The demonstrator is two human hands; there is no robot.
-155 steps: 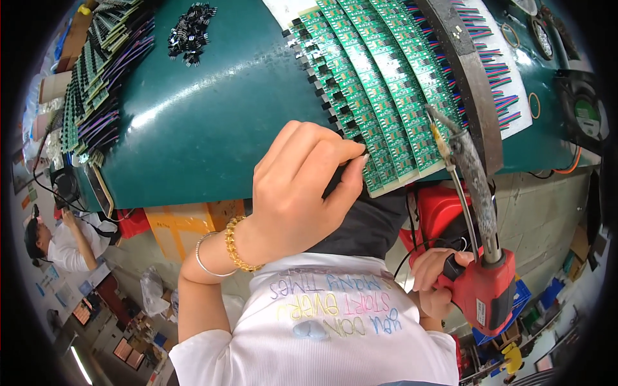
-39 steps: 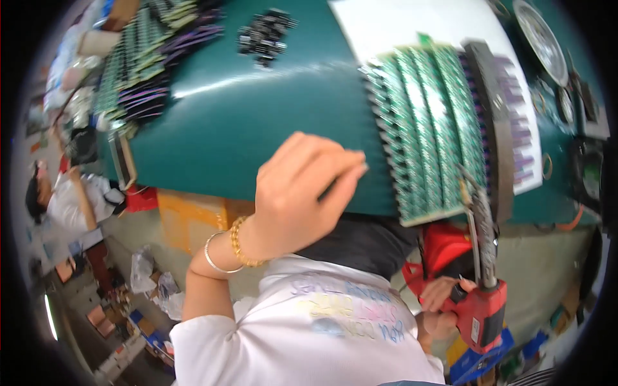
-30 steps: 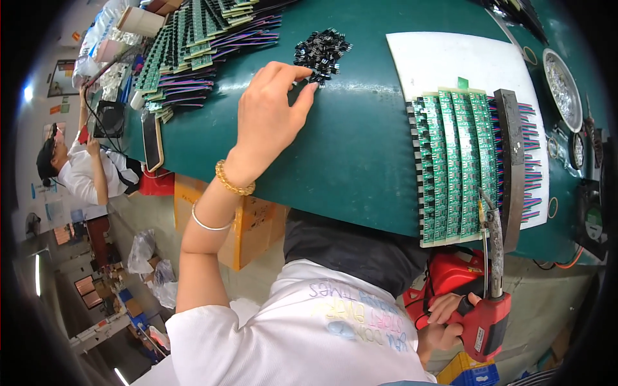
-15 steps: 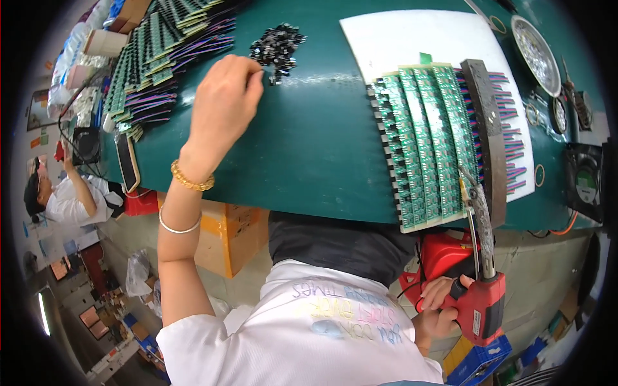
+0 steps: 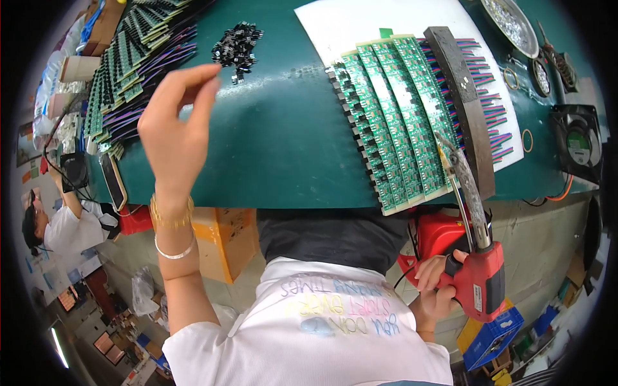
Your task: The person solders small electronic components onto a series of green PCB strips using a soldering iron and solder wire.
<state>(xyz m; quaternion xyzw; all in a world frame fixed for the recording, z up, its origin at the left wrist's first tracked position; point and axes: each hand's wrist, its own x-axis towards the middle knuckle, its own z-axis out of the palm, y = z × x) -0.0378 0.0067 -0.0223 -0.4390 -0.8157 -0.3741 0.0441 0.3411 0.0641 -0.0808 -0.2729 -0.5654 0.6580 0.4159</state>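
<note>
My left hand (image 5: 177, 122) hovers over the green table beside a small heap of black parts (image 5: 238, 48). Its thumb and index fingertip come together in a pinch at the heap's near-left edge; anything between them is too small to make out. Down at the lower right, my right hand (image 5: 434, 286) is wrapped round the grip of a red soldering gun (image 5: 479, 280). The gun's metal tip reaches up to the right edge of a panel of green circuit boards (image 5: 402, 109). Black parts line the panel's left edge. A dark bar (image 5: 460, 96) lies across coloured wires (image 5: 496, 116) on the right.
Wired board strips (image 5: 129, 71) are piled at the far left, near a phone (image 5: 114, 182). Under the panel is a white sheet (image 5: 335, 26). A metal dish (image 5: 512, 26) and a black fan (image 5: 575, 138) stand right. Another person (image 5: 77, 225) sits at far left.
The whole view has shifted, with the table things now further left and higher. My left hand has turned, showing a gap behind the pinched fingertips. My right hand keeps hold of the soldering gun.
</note>
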